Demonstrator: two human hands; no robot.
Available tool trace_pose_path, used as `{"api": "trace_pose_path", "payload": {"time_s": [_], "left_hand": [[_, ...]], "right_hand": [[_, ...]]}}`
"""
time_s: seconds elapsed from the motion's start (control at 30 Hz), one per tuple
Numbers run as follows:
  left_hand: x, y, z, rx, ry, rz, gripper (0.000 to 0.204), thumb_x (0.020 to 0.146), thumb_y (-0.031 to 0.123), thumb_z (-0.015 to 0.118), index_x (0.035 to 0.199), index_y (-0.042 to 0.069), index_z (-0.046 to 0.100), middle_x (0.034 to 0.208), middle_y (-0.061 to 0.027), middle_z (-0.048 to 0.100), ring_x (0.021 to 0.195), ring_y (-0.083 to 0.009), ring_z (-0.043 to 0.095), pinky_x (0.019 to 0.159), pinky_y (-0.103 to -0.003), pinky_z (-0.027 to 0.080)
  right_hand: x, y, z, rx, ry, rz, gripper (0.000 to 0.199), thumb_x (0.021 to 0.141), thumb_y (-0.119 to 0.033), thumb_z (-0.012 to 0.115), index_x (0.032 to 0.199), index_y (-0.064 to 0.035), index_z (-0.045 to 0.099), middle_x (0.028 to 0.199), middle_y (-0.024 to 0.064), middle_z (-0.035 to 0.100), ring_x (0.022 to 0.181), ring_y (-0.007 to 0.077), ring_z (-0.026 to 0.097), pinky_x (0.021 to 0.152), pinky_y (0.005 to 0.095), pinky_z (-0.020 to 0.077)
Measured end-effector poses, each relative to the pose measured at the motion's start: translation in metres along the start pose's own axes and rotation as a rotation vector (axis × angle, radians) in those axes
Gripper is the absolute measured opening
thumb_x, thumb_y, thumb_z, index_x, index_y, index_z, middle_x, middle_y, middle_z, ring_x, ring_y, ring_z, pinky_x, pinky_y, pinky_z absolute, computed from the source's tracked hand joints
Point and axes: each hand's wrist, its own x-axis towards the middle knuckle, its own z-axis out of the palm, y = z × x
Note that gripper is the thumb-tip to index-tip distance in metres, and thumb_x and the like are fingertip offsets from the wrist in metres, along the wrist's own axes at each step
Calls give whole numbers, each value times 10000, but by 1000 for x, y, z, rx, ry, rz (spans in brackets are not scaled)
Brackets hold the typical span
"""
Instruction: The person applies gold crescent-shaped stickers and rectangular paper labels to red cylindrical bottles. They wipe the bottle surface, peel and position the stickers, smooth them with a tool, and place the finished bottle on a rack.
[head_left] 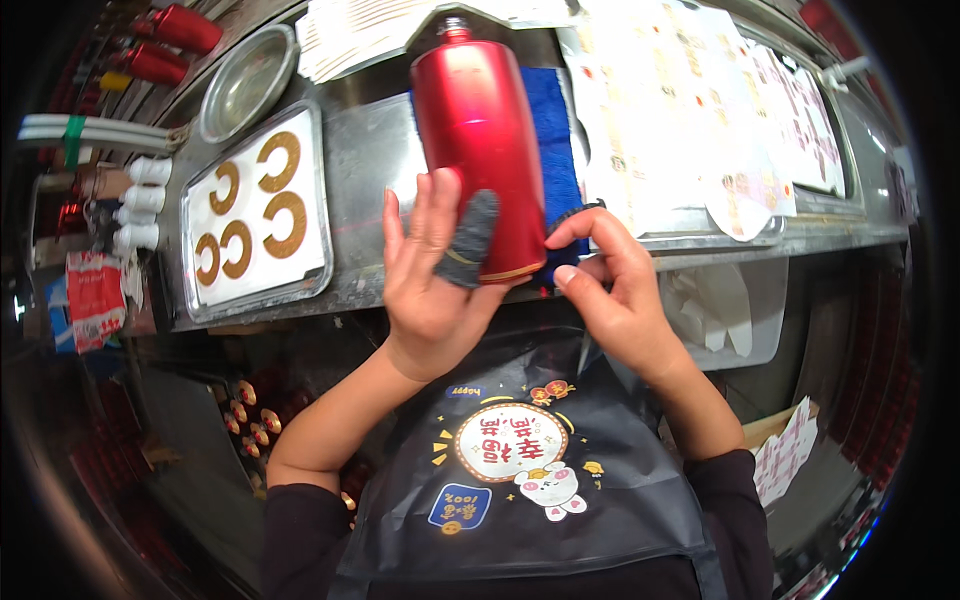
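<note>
At frame centre, the left hand grips a glossy red bottle while the right hand pinches its base edge; the slick bottle could slip onto the bench.

- A bottle is laid on a cloth at the middle of the workbench, its base at the front edge and its neck pointing toward the back edge.
- The bottle's base is held between the left hand on its left and the right hand on its right.
- A tray carrying ring-shaped labels is set left of the bottle, near the front edge.
- A round metal dish is placed behind the tray.
- Label sheets are spread right of the cloth.
- A bin hangs below the front edge, right of the right hand.
</note>
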Motion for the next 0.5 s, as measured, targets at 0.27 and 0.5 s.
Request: {"api": "trace_pose_path", "payload": {"time_s": [0.27,0.5], "left_hand": [[-18,-3,-4,-823,7,-424,801,864,156,774,1520,-12,347,1584,-218,337,1461,-298,345,1183,-451,271],[-22,4,-3,-1084,-42,-671,689,967,139,649,1549,33,296,1488,-111,457,1329,-207,473,1118,-376,378]], "right_hand": [[-3,-2,23,-317,192,-273,331,798,-82,752,1058,-11,559,928,39,471,551,53,357,506,230,307],[11,2,35,-394,282,-392,422,797,-166,808,1043,-18,499,920,54,454,569,92,338,481,268,298]]}}
